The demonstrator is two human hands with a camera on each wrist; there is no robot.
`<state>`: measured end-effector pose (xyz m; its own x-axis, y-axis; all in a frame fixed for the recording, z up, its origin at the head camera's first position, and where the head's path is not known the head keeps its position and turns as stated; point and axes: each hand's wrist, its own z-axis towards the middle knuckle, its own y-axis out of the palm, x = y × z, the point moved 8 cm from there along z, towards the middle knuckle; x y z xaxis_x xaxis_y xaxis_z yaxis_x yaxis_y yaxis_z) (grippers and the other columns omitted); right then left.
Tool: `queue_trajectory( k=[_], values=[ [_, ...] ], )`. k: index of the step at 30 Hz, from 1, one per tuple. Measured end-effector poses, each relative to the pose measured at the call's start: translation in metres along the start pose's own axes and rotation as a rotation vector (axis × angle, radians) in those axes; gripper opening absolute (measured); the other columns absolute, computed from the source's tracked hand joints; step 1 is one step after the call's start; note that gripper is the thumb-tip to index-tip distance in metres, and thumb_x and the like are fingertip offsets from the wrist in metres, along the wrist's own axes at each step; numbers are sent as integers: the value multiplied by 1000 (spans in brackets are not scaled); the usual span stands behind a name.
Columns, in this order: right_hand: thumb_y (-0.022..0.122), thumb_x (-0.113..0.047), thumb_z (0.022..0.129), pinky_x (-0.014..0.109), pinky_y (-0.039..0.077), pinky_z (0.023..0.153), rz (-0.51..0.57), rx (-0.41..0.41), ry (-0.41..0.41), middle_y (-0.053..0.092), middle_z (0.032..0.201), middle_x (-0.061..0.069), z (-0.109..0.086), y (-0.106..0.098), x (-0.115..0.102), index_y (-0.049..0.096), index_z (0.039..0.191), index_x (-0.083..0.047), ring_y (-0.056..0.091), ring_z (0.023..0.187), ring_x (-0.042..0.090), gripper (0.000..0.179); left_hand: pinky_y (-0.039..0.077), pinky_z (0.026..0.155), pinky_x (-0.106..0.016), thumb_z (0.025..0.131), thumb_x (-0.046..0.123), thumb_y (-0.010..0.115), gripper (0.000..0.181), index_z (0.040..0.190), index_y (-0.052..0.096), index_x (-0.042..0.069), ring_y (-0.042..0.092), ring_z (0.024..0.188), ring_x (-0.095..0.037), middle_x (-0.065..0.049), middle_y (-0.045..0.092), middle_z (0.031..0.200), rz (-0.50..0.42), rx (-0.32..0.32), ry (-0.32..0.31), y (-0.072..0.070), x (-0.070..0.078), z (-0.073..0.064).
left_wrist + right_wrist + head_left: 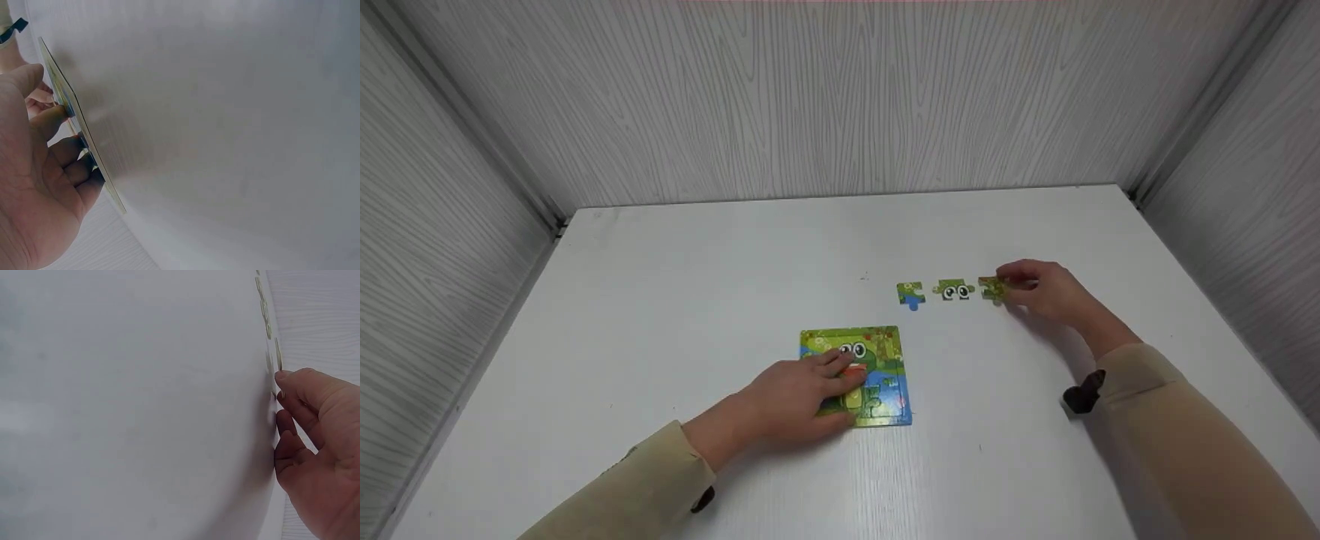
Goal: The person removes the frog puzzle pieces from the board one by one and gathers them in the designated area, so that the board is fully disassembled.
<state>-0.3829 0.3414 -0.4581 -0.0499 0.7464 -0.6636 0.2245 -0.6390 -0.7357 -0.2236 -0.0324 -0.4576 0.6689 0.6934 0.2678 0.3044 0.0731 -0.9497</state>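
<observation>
A square jigsaw puzzle (889, 360) with a green frog picture lies on the white table. My left hand (802, 394) rests on it with fingers spread, covering its left and middle part. In the left wrist view the puzzle (102, 157) shows edge-on, fingertips against its face. Farther back to the right, my right hand (1054, 294) pinches a green puzzle piece (988, 288) between thumb and fingers. In the right wrist view that piece (278, 351) appears edge-on, tilted up at the fingertips. Left of it lie a piece with two cartoon eyes (956, 290) and a green-and-blue piece (910, 294).
The white tabletop (697, 277) meets a pale wood-grain panel (840, 97) at the back. Similar panels stand at the left (427, 225) and right (1237, 180). A dark strap end (1084, 394) hangs by the right cuff.
</observation>
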Motion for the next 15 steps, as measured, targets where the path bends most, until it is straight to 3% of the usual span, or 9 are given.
queue_trajectory(
  k=[15],
  values=[
    [72, -19, 102, 53, 45, 113, 11, 13, 3, 59, 147, 14, 1, 0, 6, 62, 147, -10, 53, 135, 34, 47, 40, 119, -50, 108, 59, 44, 67, 166, 38, 28, 26, 160, -23, -1, 29, 173, 4, -15, -5, 1, 0, 1]
  ],
)
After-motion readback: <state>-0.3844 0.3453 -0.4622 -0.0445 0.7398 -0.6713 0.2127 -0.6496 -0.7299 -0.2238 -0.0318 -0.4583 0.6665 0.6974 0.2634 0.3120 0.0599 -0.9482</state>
